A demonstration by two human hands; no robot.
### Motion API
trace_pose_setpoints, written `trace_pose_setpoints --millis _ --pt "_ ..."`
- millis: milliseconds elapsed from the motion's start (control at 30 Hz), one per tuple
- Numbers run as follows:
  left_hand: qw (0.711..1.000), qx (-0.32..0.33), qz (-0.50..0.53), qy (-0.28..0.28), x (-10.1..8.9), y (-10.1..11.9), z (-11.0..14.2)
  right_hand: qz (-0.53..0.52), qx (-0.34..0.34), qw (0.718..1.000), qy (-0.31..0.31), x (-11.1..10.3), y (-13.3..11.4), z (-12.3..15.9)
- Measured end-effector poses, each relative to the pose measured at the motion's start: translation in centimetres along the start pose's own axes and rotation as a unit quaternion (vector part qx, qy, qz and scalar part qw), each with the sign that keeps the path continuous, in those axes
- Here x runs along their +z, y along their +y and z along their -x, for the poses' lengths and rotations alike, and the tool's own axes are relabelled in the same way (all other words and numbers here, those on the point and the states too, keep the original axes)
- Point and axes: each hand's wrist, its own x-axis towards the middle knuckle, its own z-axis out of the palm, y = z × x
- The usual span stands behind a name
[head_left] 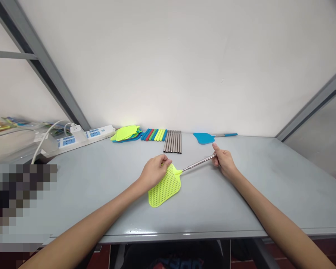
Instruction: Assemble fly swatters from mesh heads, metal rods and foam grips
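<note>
A yellow-green fly swatter head [166,188], dotted with holes, is joined to a thin metal rod [199,163]. My left hand [154,171] is closed on the upper left edge of the head, thumb and fingers pinching it. At the rod's far end, my right hand [225,161] grips the metal with its thumb on top. The rod slants up to the right, and its end is hidden in that hand. Behind my hands lie a row of metal rods [173,142], a row of coloured handle sleeves [154,135] and a pile of swatter heads [126,133].
A blue fly swatter [204,138] with a blue handle lies by the wall at the back right. White power strips [95,133] with plugs and cables run along the back left, near plastic bags [14,138]. The grey table [268,179] ends at a front edge below my arms.
</note>
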Motion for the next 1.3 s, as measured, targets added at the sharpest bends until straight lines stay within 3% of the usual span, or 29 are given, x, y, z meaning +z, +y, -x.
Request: trace_pose_setpoints --millis 200,400,533,667,933,1300 --pt "1.000 0.007 -0.008 0.006 -0.1 -0.1 -0.1 -0.012 0.036 0.999 -0.007 0.4 -0.2 0.1" --pt "1.000 -0.003 -0.008 0.008 -0.4 -0.4 -0.5 -0.056 0.095 0.987 -0.117 0.1 -1.5 0.1" --pt "1.000 0.004 0.000 0.005 -0.7 -0.5 -0.7 -0.071 0.061 0.981 -0.168 -0.6 -2.4 0.2" --pt "1.000 0.006 -0.007 0.010 -1.0 -0.5 -0.7 -0.018 0.022 0.980 -0.195 -1.4 -2.6 0.3" --pt "0.999 -0.011 -0.031 0.007 -1.0 -0.7 -0.6 0.005 0.064 0.963 -0.262 -1.9 -2.1 0.3" --pt "0.980 0.063 -0.154 0.105 -1.1 -0.3 -0.3 0.005 0.114 0.943 -0.312 -1.5 -1.7 0.5"
